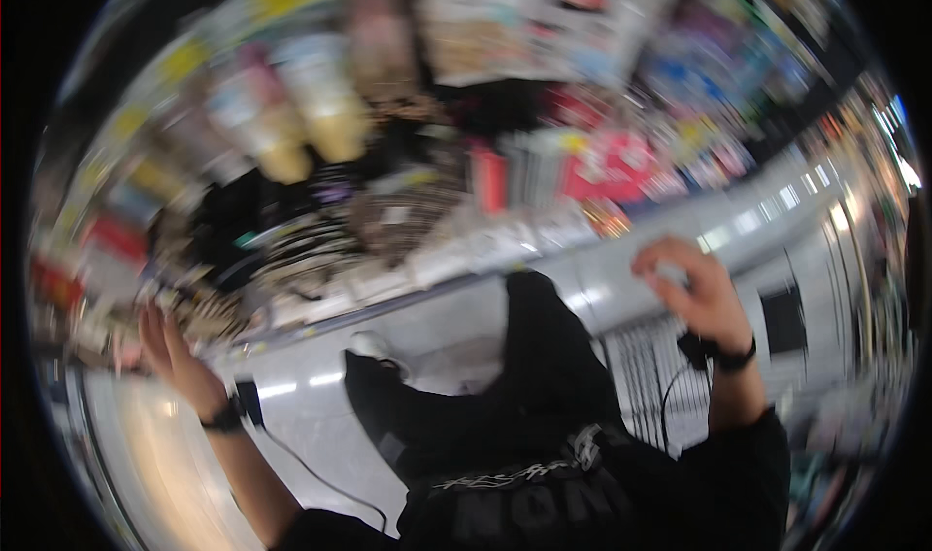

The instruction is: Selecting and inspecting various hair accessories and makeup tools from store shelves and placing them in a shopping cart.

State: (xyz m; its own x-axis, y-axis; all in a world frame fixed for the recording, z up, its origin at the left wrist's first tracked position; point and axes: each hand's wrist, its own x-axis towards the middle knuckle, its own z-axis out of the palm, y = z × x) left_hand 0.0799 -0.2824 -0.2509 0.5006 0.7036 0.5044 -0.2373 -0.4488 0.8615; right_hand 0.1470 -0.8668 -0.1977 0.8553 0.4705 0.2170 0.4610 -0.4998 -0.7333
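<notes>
At the left, my left hand [178,365] is raised with its fingers stretched out, and it holds nothing. It is nearest to a blurred striped bundle [211,314] at the shelf's front; whether they touch I cannot tell. My right hand [695,289] hovers over the floor on the other side, thumb and fingers curved apart around empty air. Each wrist wears a black strap with a small device. Before me, a shelf holds folded striped textiles [313,249], a brown folded stack [400,216] and a pink package [611,165], all smeared by motion.
White bins or boxes [451,263] line the shelf's front edge. Tall packages with yellow lower parts [335,114] stand farther back. A wire basket or cart [648,376] is by my right side. Glossy floor [306,413] runs beneath me, and a cable hangs from each wrist.
</notes>
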